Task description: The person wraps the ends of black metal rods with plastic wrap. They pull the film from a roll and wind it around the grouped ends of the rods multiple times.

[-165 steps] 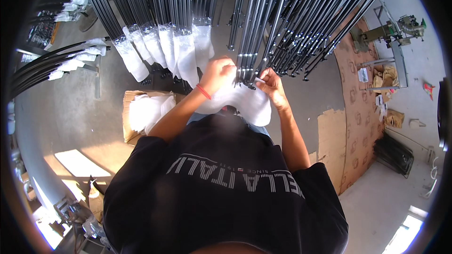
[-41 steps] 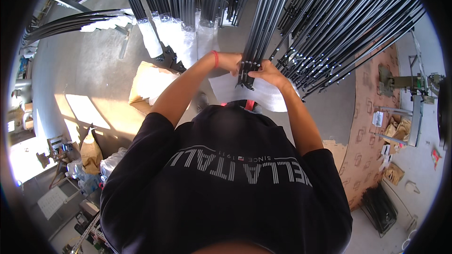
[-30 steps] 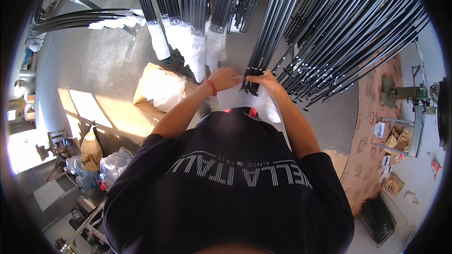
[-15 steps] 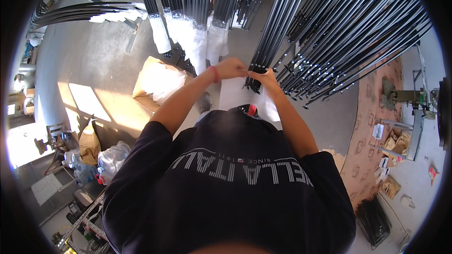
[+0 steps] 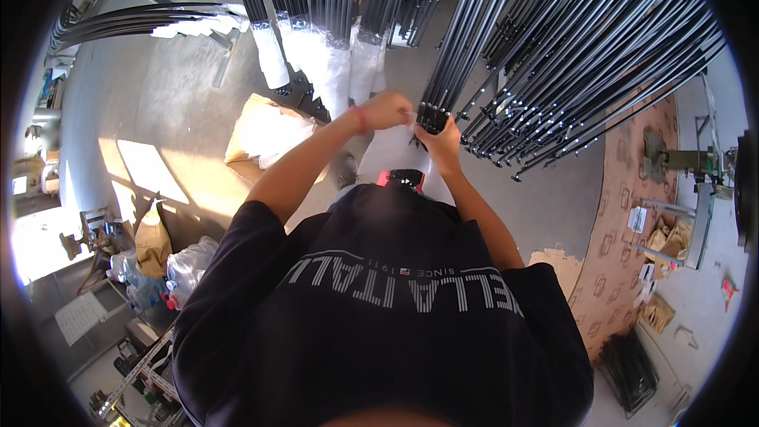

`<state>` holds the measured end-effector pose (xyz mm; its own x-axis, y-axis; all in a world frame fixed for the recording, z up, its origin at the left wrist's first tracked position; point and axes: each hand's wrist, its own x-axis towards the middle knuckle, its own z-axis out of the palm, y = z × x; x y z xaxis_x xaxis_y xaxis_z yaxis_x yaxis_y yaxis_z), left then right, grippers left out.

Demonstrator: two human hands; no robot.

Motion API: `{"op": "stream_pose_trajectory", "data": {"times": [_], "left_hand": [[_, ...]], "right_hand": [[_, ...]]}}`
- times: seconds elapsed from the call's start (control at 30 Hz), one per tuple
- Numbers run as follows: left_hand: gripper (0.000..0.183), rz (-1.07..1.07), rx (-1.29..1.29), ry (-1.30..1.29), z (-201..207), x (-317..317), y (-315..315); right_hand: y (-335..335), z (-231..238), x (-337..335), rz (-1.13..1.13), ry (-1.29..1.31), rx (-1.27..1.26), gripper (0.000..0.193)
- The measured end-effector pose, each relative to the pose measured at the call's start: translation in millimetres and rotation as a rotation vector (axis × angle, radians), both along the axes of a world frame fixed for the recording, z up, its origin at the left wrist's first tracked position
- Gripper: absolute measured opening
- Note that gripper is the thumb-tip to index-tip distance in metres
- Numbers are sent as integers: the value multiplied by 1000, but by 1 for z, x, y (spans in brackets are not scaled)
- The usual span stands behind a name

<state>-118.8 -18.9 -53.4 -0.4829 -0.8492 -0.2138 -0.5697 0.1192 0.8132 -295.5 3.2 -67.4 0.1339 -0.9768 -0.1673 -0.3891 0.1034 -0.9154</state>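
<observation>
Hanging bundle of thin black rods (image 5: 433,115), ends white-tipped; left hand (image 5: 387,109) pinching white wrap (image 5: 395,150), right hand (image 5: 443,138) clasping bundle.

An open cardboard box (image 5: 265,133) holding white bags sits on the concrete floor (image 5: 142,103), beside rod bundles capped in white sleeves (image 5: 330,71). A brown paper sack (image 5: 152,241) and clear plastic bottles (image 5: 186,265) lie nearby. Patterned brown cardboard sheets (image 5: 632,190) cover the floor's far side, with a dark crate (image 5: 631,368) at their edge.

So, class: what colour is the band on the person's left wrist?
Red: the thin wristband on the left hand, clearest in the head view.
</observation>
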Motion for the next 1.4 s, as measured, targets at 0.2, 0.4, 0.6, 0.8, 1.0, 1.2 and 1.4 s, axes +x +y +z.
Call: {"op": "stream_pose_trajectory", "data": {"times": [0.2,0.4,0.6,0.8,1.0,1.2,1.4], "left_hand": [[27,607,600,1119,-22,-42,45],[47,565,-430,-89,-11,-82,53],[47,637,61,688,-40,-73,20],[37,416,526,865,-33,-64,15],[38,355,460,880,-33,-63,16],[38,387,442,837,-33,-58,21],[40,420,461,850,-29,-54,22]], "right_hand": [[-10,-25,-22,149,-275,72,32],[-28,1,-65,412,-696,562,46],[-29,29,-74,564,-64,312,68],[-36,31,-91,835,459,170,72],[-29,27,-110,679,693,-113,45],[-32,48,-101,580,576,88,53],[-51,59,-141,505,237,479,50]]}}
